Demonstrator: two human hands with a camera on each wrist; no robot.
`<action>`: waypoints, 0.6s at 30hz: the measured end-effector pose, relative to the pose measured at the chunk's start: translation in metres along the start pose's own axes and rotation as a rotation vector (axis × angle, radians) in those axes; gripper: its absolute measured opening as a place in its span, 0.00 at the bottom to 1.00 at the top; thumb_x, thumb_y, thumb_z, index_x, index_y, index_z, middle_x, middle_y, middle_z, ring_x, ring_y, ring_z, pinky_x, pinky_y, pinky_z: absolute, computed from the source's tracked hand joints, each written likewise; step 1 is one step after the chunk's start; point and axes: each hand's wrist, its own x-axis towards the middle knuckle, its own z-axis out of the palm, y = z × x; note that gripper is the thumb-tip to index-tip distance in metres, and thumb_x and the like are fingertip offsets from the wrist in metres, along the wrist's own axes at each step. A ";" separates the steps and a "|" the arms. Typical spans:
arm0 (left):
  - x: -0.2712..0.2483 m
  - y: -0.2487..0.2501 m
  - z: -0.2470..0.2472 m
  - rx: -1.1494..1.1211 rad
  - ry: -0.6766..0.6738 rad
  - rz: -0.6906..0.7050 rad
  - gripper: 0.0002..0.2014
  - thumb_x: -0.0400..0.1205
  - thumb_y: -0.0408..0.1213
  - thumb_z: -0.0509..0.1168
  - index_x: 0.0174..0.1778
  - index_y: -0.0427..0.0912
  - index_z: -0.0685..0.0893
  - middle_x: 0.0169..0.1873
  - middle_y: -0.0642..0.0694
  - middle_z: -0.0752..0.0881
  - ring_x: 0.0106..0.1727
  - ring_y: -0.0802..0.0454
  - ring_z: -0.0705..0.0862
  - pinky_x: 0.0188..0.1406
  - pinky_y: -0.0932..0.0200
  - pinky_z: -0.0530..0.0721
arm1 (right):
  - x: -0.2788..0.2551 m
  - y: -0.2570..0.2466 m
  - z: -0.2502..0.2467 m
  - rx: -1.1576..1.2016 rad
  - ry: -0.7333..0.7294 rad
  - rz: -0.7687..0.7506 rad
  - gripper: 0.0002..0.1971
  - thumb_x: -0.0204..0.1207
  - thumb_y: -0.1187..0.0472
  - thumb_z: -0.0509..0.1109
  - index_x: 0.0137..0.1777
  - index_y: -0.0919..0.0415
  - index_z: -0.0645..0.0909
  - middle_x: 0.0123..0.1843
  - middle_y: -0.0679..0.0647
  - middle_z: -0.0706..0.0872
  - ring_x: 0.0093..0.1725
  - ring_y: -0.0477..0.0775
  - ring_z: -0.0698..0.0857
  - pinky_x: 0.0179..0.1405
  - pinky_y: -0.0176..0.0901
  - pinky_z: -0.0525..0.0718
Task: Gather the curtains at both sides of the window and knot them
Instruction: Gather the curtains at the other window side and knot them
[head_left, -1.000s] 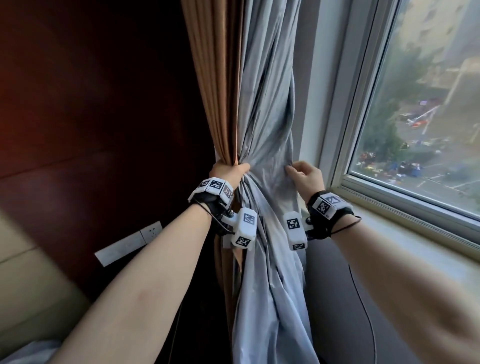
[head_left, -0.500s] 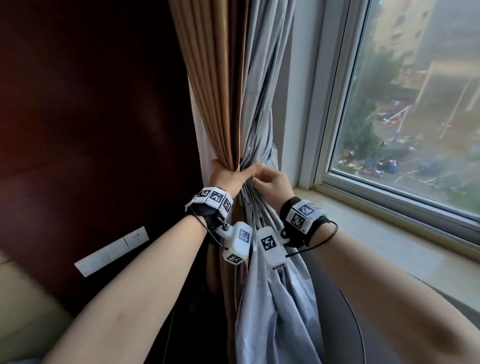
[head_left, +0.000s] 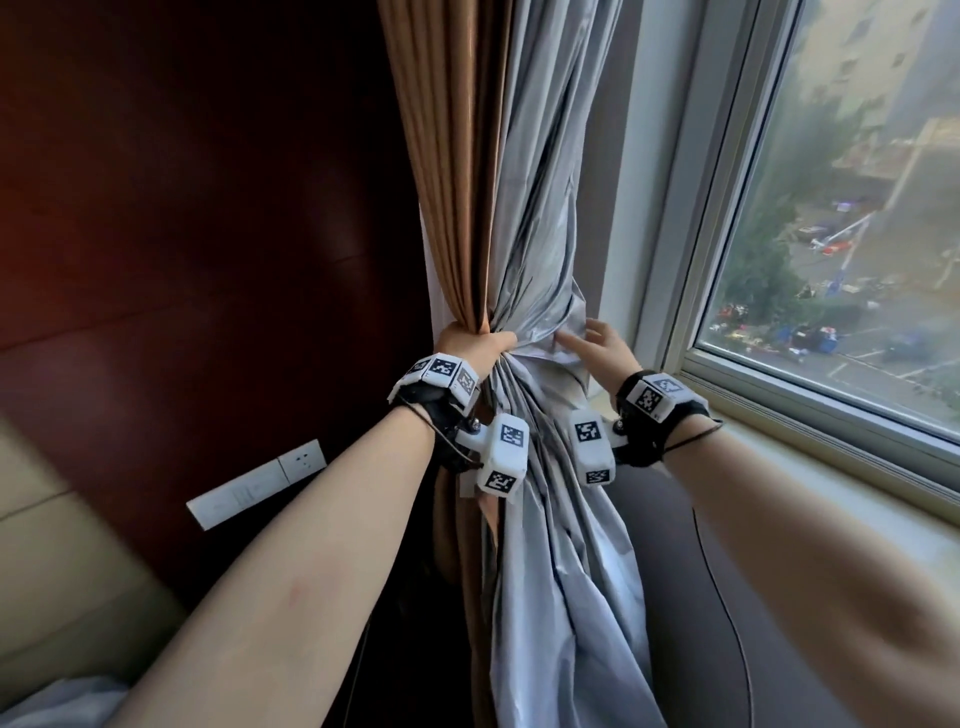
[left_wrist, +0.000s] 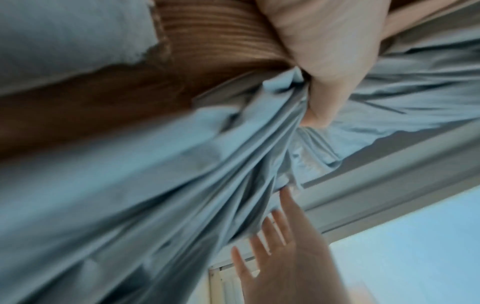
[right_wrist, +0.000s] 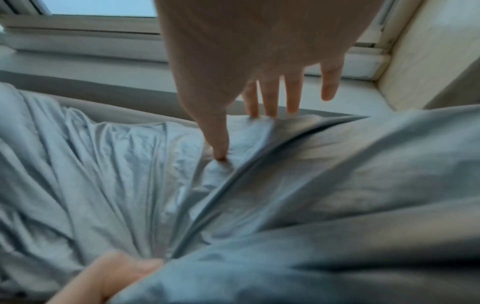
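A brown curtain (head_left: 447, 156) and its silvery grey lining (head_left: 540, 171) hang bunched at the window's left side. My left hand (head_left: 475, 345) grips the gathered bundle at waist height, fingers curled round both fabrics (left_wrist: 335, 61). My right hand (head_left: 597, 345) is just right of it with its fingers spread and straight. Its thumb presses a grey fold (right_wrist: 221, 152) while the fingertips (right_wrist: 270, 102) touch the fabric's far edge. Below the grip the grey cloth (head_left: 561, 597) falls loose.
The window (head_left: 841, 208) and its pale sill (head_left: 810, 467) lie to the right. A dark wood wall panel (head_left: 182, 208) with a white socket plate (head_left: 254, 483) stands on the left. A grey padded seat (head_left: 685, 597) sits below the sill.
My right hand was pinching the fabric beside my left hand; it has let go, moved right and spread its fingers on the grey fold. My left hand keeps its grip.
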 end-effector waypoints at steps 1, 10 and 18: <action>0.000 0.000 -0.003 -0.012 -0.009 -0.019 0.11 0.69 0.43 0.72 0.40 0.41 0.80 0.39 0.46 0.84 0.41 0.45 0.83 0.42 0.60 0.76 | 0.000 0.001 0.002 -0.004 -0.024 -0.008 0.25 0.77 0.57 0.72 0.69 0.70 0.73 0.60 0.55 0.81 0.56 0.51 0.80 0.56 0.42 0.81; 0.003 0.003 -0.014 -0.057 0.051 -0.093 0.18 0.65 0.40 0.71 0.49 0.38 0.87 0.31 0.50 0.83 0.33 0.50 0.83 0.34 0.64 0.79 | -0.022 0.017 0.000 0.074 0.058 -0.204 0.07 0.79 0.67 0.68 0.38 0.62 0.79 0.30 0.51 0.79 0.21 0.33 0.75 0.28 0.23 0.75; -0.002 0.003 0.004 -0.062 0.043 -0.029 0.32 0.63 0.51 0.75 0.60 0.38 0.82 0.51 0.43 0.88 0.53 0.44 0.87 0.56 0.58 0.83 | -0.043 0.010 0.019 -0.032 -0.144 -0.315 0.13 0.77 0.65 0.70 0.34 0.50 0.81 0.32 0.45 0.82 0.30 0.34 0.78 0.42 0.31 0.79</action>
